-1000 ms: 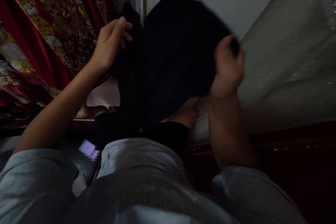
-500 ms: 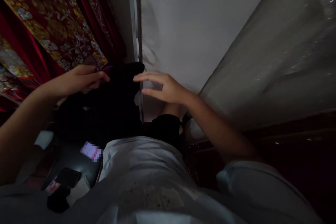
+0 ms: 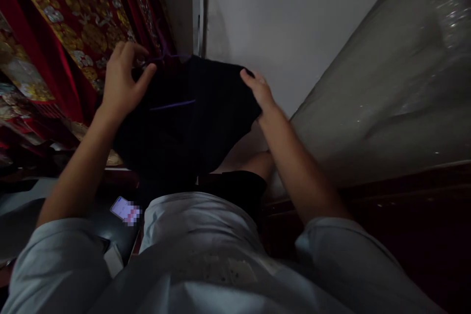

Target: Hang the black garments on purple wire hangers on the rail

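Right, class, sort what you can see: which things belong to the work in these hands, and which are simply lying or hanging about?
Part of the work:
black garment
purple hanger, in the garment
right hand, gripping the garment's edge
left hand, at its opposite side

Just about:
phone, screen lit
red-and-gold embroidered cloth
plastic-looking sheeting

No lettering can be read, even on the lit phone (image 3: 119,207).
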A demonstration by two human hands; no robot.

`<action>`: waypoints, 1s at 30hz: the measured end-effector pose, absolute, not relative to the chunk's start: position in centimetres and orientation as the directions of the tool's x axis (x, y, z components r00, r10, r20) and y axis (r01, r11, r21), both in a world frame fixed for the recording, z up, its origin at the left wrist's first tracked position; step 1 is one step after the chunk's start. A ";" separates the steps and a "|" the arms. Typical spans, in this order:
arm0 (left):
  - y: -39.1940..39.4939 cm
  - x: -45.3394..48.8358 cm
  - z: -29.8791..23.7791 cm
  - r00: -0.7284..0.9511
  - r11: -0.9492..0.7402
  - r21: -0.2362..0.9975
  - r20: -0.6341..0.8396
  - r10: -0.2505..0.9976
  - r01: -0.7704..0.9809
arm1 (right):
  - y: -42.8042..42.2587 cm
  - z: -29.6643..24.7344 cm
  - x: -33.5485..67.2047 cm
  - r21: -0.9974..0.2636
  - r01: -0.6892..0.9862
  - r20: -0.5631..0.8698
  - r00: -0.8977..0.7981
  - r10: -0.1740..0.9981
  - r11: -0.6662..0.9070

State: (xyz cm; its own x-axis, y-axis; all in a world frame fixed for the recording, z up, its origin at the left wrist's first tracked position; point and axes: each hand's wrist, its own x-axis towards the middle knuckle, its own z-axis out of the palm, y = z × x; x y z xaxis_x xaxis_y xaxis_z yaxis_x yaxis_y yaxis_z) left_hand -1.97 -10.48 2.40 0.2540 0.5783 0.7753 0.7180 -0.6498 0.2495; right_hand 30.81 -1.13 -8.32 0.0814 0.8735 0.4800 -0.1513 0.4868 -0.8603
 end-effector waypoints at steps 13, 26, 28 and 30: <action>-6.0 6.0 -8.0 0.498 -0.620 0.704 0.423 0.757 0.345 | -0.6 -10.2 33.9 -0.775 -0.218 0.543 0.249 0.802 0.593; -5.9 11.0 -10.2 0.427 -0.351 0.936 0.317 0.847 0.001 | -1.9 -11.9 34.3 -0.843 -0.152 0.487 0.190 0.852 0.516; -6.4 10.8 -9.1 0.339 -0.437 0.898 0.396 0.853 0.053 | -1.9 -12.2 34.3 -0.848 -0.158 0.477 0.187 0.859 0.505; -6.7 10.4 -7.7 0.292 -0.499 0.858 0.449 0.844 0.123 | -1.5 -12.4 34.6 -0.841 -0.184 0.478 0.191 0.857 0.510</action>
State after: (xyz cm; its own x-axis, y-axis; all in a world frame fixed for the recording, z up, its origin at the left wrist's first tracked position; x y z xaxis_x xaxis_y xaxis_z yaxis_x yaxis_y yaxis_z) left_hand 10.41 -6.74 -7.66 0.2924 0.8442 0.4493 0.1230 -0.4992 0.8577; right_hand 34.60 -1.50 -12.38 0.1909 0.8574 0.4780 -0.1840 0.5096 -0.8405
